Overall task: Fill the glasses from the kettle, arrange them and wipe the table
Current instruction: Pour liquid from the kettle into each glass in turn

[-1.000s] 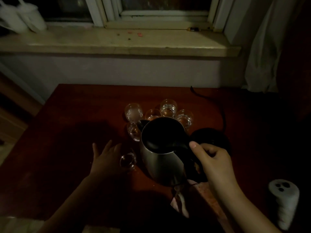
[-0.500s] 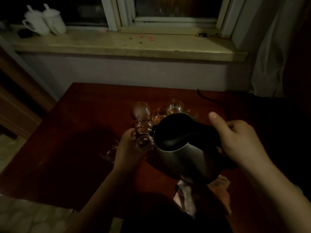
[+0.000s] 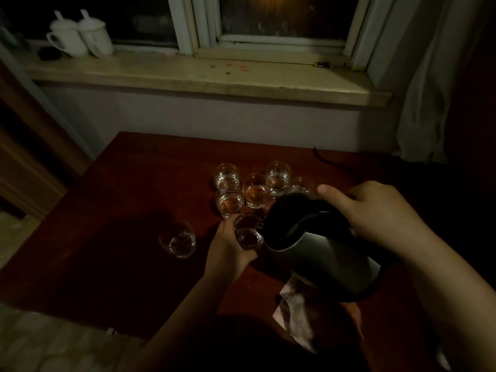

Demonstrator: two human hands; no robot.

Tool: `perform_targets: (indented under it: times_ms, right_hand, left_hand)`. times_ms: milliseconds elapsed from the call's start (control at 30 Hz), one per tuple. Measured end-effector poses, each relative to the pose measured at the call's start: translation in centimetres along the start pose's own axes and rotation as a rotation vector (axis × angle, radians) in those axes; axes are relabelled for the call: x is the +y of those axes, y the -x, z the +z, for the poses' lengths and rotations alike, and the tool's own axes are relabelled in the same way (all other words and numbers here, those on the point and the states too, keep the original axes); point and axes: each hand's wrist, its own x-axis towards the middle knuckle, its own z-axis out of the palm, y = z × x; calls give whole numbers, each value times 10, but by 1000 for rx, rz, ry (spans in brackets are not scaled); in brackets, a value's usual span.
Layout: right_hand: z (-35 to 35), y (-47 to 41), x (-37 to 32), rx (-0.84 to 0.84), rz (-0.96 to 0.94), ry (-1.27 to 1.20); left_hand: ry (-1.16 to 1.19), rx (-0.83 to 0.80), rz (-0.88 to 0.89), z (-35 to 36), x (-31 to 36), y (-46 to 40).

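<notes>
My right hand (image 3: 375, 213) grips the handle of a steel kettle (image 3: 319, 261) with a black lid, tilted left so its spout sits at the rim of a small glass (image 3: 248, 234). My left hand (image 3: 228, 251) is wrapped around that glass, just above the dark red table (image 3: 128, 210). Several small glasses (image 3: 253, 187) holding liquid stand clustered behind it. One more glass (image 3: 178, 240) stands apart to the left. A crumpled cloth (image 3: 295, 315) lies under the kettle near the table's front edge.
A black power cord (image 3: 326, 159) trails across the table's back right. Two white lidded mugs (image 3: 80, 36) stand on the windowsill at the far left. A pale curtain (image 3: 429, 89) hangs at the right. Tiled floor shows at the lower left.
The kettle has lifted, moved right and tipped its spout to the glass. My left hand took hold of a glass and brought it to the spout. The view has shifted.
</notes>
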Motion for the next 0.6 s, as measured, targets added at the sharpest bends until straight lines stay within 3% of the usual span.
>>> perform_targets:
  times_ms: [600]
  right_hand:
    - [-1, -2, -7, -48, -51, 94]
  left_hand:
    - [20, 41, 9, 8, -16, -10]
